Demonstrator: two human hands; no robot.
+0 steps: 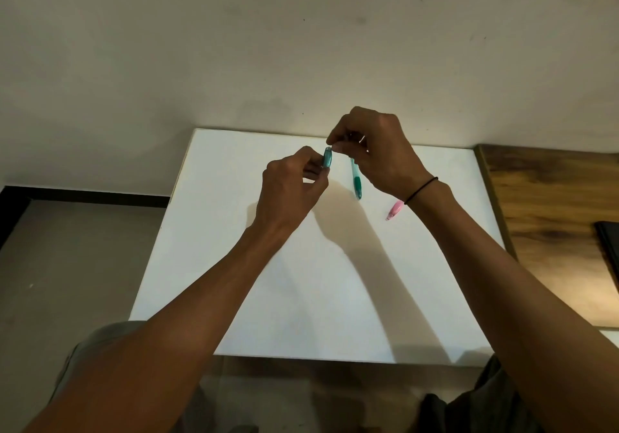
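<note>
Two grips noted: my left hand point(294, 181) fingers hold the teal pen piece point(327, 157) upright; my right hand point(378, 154) fingers pinch its top end. Recommend holding steady and working straight along its axis.

Bits lying around on the white board point(234, 281)
A pink pen piece point(395, 210) is lying toward the board's right side, while a wooden surface point(542, 204) is running alongside, carrying a dark object point(609, 241) at the frame's edge.

Hard to see
Right hand point(375, 154) hides the top of the teal pen point(357, 185); what its fingertips pinch is too tiny to tell.
</note>
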